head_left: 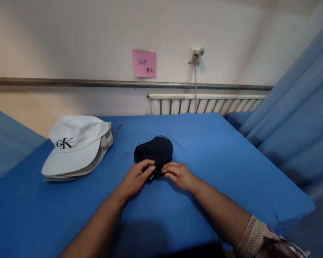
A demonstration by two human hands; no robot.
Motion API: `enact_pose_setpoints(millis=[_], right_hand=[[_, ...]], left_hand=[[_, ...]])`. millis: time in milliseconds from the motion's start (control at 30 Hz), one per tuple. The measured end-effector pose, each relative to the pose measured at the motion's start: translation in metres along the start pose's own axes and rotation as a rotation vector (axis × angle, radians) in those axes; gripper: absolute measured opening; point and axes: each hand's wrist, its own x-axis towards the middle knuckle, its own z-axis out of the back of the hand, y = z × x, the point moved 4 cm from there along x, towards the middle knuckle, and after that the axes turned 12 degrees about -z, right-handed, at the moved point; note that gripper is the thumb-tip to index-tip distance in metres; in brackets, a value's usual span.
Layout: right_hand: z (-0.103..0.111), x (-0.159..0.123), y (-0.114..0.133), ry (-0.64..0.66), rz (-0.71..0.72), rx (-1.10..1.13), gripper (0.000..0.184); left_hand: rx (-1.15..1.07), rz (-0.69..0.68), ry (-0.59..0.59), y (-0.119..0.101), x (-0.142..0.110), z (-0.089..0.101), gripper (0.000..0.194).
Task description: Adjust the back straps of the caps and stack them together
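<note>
A black cap point(153, 150) lies near the middle of the blue-covered table point(204, 143), its brim with small white lettering pointing away from me. At the cap's near edge, my left hand point(137, 177) pinches the fabric between thumb and fingers. Just to the right, my right hand point(181, 175) grips the same edge, also closed on it. Between the two hands a dark strap end with a small white mark hangs out. The fingertips partly hide that edge of the cap.
To the left, a stack of white and beige caps point(75, 143) rests on the table. Behind stand a radiator point(210, 102), a metal rail point(97, 83), a pink note point(144, 63) and a socket with a plug point(195, 55). A blue curtain point(298, 100) hangs at the right.
</note>
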Motion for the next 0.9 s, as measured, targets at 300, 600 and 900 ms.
enact_pose_setpoints(millis=[300, 600, 900], right_hand=[[0.005, -0.001, 0.001, 0.002, -0.034, 0.046, 0.009], [0.010, -0.004, 0.003, 0.055, 0.034, -0.066, 0.012], [0.006, -0.007, 0.014, -0.032, 0.084, -0.242, 0.021]], left_hand=[[-0.220, 0.061, -0.037, -0.002, -0.001, 0.002, 0.024], [-0.170, 0.058, 0.055, -0.006, -0.002, -0.006, 0.019], [-0.311, 0.135, -0.030, 0.003, 0.000, -0.007, 0.022]])
